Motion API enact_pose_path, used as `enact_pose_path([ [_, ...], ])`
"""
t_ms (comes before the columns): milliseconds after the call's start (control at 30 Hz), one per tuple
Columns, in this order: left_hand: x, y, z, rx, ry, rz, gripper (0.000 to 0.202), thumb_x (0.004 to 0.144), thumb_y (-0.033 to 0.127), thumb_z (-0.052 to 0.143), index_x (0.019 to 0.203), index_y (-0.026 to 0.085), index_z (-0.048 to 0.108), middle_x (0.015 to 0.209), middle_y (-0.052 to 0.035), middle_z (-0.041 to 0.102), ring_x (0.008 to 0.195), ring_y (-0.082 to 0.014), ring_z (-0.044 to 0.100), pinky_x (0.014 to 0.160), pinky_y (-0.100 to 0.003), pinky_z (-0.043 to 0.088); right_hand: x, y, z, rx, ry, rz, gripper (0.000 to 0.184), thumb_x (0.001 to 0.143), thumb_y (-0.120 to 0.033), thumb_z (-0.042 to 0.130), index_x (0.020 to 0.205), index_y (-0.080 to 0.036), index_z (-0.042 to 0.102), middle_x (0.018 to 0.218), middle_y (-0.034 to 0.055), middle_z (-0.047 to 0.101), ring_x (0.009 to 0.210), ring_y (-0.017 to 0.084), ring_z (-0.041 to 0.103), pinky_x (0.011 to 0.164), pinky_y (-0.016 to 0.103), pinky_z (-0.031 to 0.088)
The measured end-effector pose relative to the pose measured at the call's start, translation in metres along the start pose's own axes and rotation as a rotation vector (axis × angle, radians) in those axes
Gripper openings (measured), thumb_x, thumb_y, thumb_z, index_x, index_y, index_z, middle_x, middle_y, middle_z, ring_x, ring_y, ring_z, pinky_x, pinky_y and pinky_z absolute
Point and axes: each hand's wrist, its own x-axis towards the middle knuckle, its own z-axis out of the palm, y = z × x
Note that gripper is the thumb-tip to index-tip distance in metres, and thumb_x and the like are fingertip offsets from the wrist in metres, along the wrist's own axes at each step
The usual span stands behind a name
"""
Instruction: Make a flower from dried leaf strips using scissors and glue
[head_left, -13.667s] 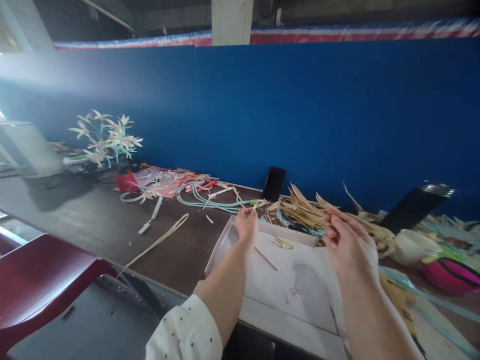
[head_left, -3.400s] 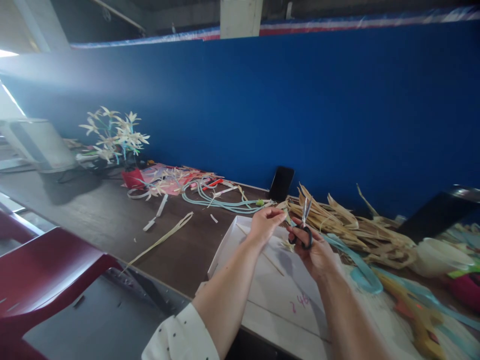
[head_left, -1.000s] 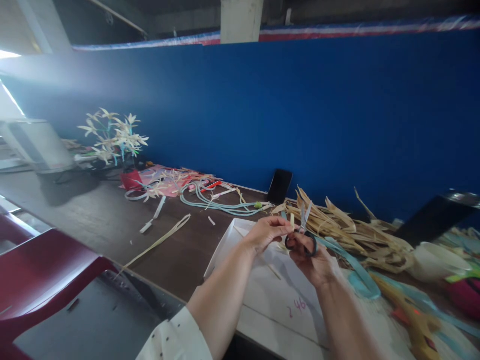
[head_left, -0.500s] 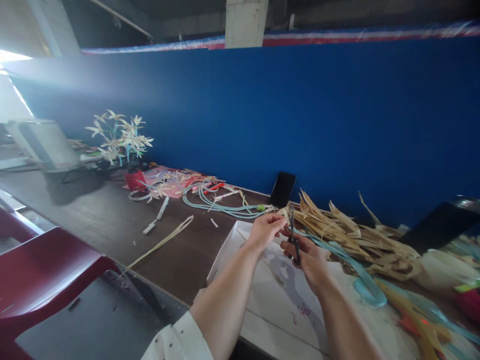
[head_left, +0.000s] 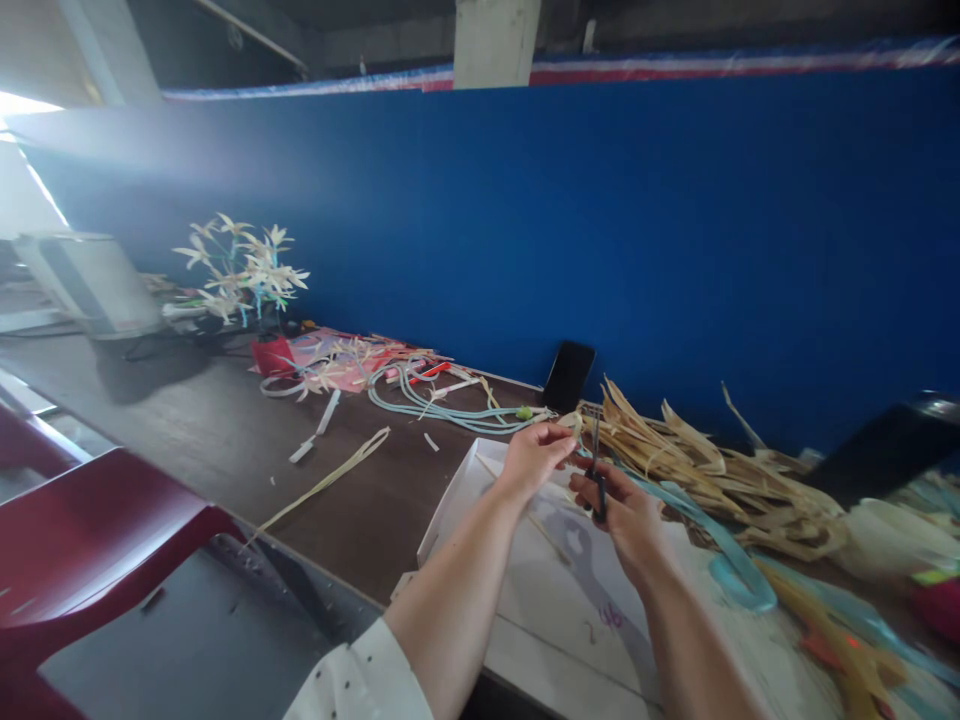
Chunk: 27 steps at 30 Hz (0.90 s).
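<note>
Numerals "46" (head_left: pixel 610 617) in purple on white tray (head_left: pixel 536 605) below scissors (head_left: pixel 599 497).

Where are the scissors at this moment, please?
In the head view, the scissors are right of centre, in the right hand, beside the left hand.

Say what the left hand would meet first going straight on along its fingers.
Probably the scissors in the right hand, just ahead of the left hand; dried husks lie farther along. Depth is hard to judge here.

handwritten purple "46" (head_left: pixel 611 617), fainter mark like a "2" (head_left: pixel 590 632) beside it, on white tray (head_left: pixel 544 610)
</note>
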Motion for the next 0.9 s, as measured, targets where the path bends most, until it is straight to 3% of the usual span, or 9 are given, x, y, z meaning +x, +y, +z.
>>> enact_pose_path([
  [467, 0.006, -0.006, -0.001, -0.167, 0.062, -0.029, 0.02, 0.065, 0.028, 0.066, 0.077, 0.013, 0.062, 0.077, -0.0057, 0.067, 0.062, -0.0087, 0.056, 0.053, -0.019, 0.042, 0.002, 0.007, 0.002, -0.041, -0.082, -0.021, 0.048, 0.061, -0.032, 0.072, 0.106, -0.019, 0.063, 0.068, 0.0021, 0.062, 0.06, 0.015, 0.054, 0.057, 0.027, 0.042],
  [900, 0.006, -0.008, -0.004, -0.214, 0.085, -0.054, 0.023, 0.062, 0.033, 0.067, 0.073, 0.014, 0.061, 0.081, -0.0059, 0.066, 0.067, -0.0104, 0.057, 0.054, -0.018, 0.04, 0.001, 0.007, 0.005, -0.11, -0.112, -0.039, 0.049, 0.062, -0.035, 0.07, 0.106, -0.017, 0.062, 0.065, 0.0001, 0.06, 0.059, 0.013, 0.052, 0.057, 0.025, 0.039],
])
